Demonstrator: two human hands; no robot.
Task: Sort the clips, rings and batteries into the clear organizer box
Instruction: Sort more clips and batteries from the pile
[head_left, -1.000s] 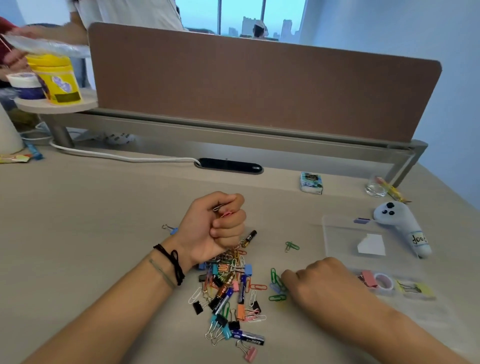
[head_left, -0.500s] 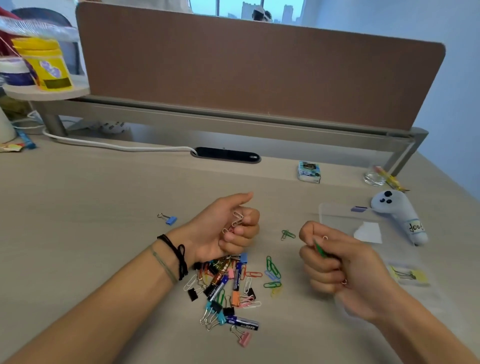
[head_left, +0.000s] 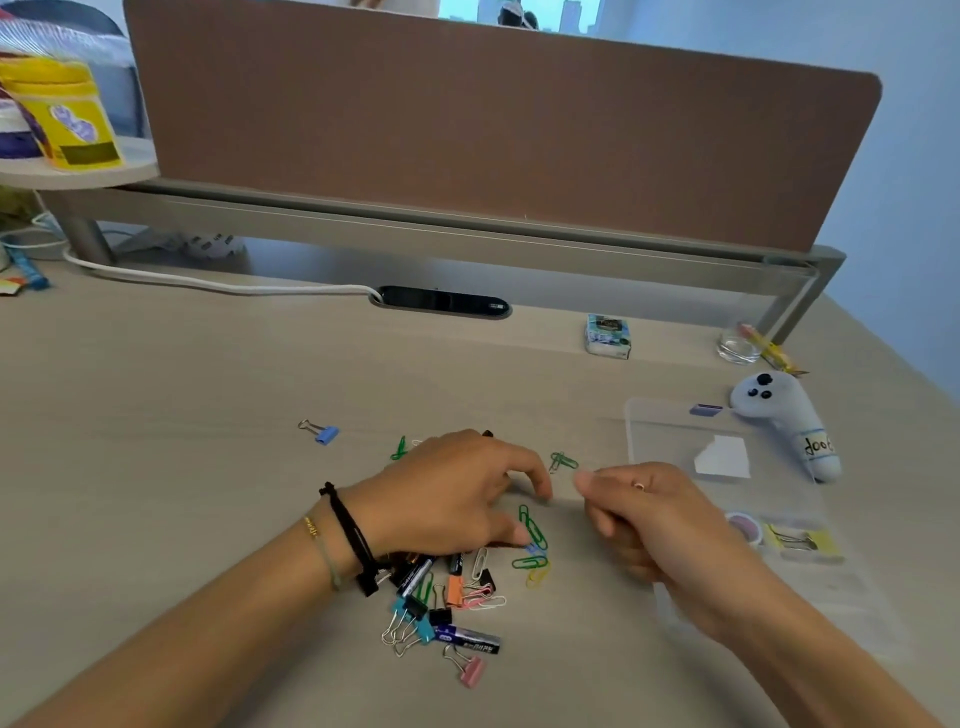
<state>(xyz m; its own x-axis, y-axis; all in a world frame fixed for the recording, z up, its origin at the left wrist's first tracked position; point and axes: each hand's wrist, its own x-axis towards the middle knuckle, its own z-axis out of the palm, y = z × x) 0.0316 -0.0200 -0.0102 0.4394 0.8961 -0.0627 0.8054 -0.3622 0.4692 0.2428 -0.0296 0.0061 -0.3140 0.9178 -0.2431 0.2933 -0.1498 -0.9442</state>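
A pile of clips and batteries (head_left: 447, 597) is spread at the table's (head_left: 156, 467) near centre; the organizer box (head_left: 727, 493) is set to its right, apparently open.

Back of the desk (head_left: 156, 395), a brown divider panel (head_left: 493, 124) stands on a grey rail. A white cable (head_left: 208, 283) runs into the black cable slot (head_left: 441, 301). Up left, a yellow tub (head_left: 67, 119) sits on a round shelf (head_left: 78, 174). Over right, a small printed packet (head_left: 608, 336), a glass dish (head_left: 737, 348), and a white plush toy (head_left: 789, 421) lying on its side near the desk's right edge.
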